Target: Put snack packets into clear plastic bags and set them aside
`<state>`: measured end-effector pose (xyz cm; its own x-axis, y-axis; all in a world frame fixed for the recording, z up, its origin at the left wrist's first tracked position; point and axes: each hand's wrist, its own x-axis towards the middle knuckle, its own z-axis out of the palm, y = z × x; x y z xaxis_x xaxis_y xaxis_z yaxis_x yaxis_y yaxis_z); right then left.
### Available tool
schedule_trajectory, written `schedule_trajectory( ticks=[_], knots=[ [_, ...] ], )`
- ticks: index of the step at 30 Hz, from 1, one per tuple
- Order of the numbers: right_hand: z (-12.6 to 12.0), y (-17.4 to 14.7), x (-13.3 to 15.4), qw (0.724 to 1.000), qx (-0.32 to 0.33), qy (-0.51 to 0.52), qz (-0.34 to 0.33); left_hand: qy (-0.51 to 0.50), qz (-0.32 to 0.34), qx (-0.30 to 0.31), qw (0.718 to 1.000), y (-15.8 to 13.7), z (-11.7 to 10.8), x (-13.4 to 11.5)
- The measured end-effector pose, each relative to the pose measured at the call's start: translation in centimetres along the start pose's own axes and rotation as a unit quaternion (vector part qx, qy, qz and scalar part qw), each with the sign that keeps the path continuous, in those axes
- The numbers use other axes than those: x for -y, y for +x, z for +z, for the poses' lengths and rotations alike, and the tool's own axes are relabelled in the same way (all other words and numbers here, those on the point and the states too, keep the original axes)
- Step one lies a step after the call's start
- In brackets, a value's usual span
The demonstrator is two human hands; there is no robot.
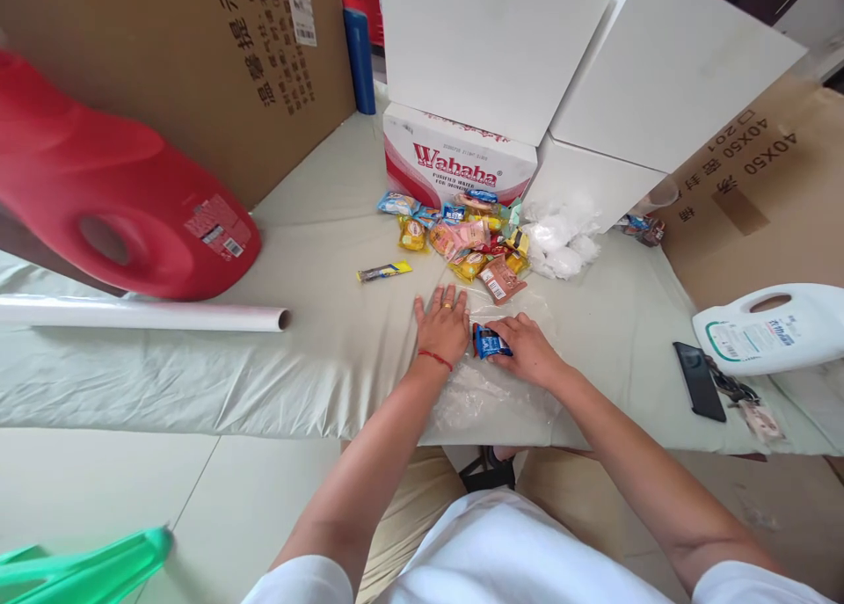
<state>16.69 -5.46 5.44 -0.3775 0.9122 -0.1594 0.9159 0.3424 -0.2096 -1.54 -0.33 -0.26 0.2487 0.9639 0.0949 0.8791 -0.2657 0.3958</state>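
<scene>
My right hand (527, 347) grips a small blue snack packet (489, 341) over a clear plastic sheet or bag (494, 397) spread near the table's front edge. Just left of the packet, my left hand (445, 323) lies flat with fingers stretched out, pressing on the table at the plastic's edge. Beyond both hands sits a pile of wrapped snacks (454, 237) in yellow, pink, blue and brown. A yellow-and-dark slim packet (384, 272) rests apart, left of the pile. Crumpled white plastic bags (560, 239) touch the pile's right side.
A Wahaha carton (458, 160) stands behind the snacks under white boxes (488, 41). To the left are a red detergent bottle (158, 200) and a white film roll (145, 314). A phone (699, 382), keys (729, 382) and a white bottle (784, 327) lie at the right.
</scene>
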Motion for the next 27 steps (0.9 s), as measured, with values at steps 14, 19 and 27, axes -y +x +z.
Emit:
schedule_trajectory(
  ticks=[14, 19, 27],
  knots=[
    [1.9, -12.4, 1.2, 0.97, -0.195, 0.114, -0.093, -0.014, -0.011, -0.017, 1.0, 0.4, -0.3, 0.4],
    [6.9, -15.8, 1.4, 0.979, -0.179, 0.085, -0.05, -0.009, -0.012, -0.004, 1.0, 0.4, -0.6, 0.4],
    [4.8, -14.1, 1.0, 0.951, -0.207, 0.219, -0.066, -0.039, -0.023, -0.015, 0.999, 0.6, -0.9, 0.7]
  ],
)
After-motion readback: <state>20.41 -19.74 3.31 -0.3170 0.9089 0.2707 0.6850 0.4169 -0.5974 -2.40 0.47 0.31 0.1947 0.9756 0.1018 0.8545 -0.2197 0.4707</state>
